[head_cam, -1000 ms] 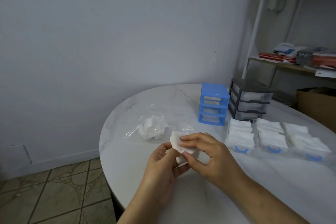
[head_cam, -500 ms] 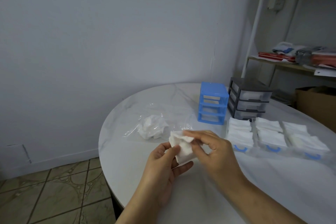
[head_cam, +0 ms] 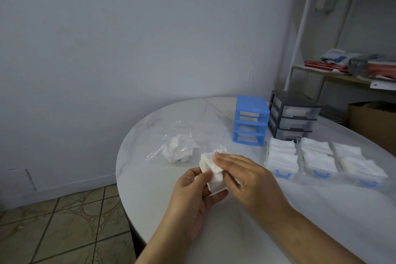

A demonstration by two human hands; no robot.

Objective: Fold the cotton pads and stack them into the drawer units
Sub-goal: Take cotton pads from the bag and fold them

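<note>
Left hand (head_cam: 194,195) is cupping palm-up above the near edge of the table (head_cam: 289,216), thumb curling over a white cotton pad (head_cam: 211,170) and pinching it against the fingers beneath. Right hand (head_cam: 246,174) is lying across the pad from the right, palm down, fingers running nearly straight and flat over its upper fold; the thumb is tucking under, and whether it is pinching the pad I cannot tell. The pad is sitting between both hands, held off the tabletop, soft and fibrous, partly doubled over with a ragged upper edge. Beyond the fingers, a crumpled clear plastic bag (head_cam: 184,146) is lying on the marble-patterned top with a loose clump of white pads inside. Farther right, three clear drawers (head_cam: 317,161) with blue curved handles are sitting side by side on the table, each holding neat folded white pads. Behind them a blue drawer unit (head_cam: 251,121) is standing with its slots open, just beside a dark grey drawer unit (head_cam: 293,118) with translucent drawers in place.
</note>
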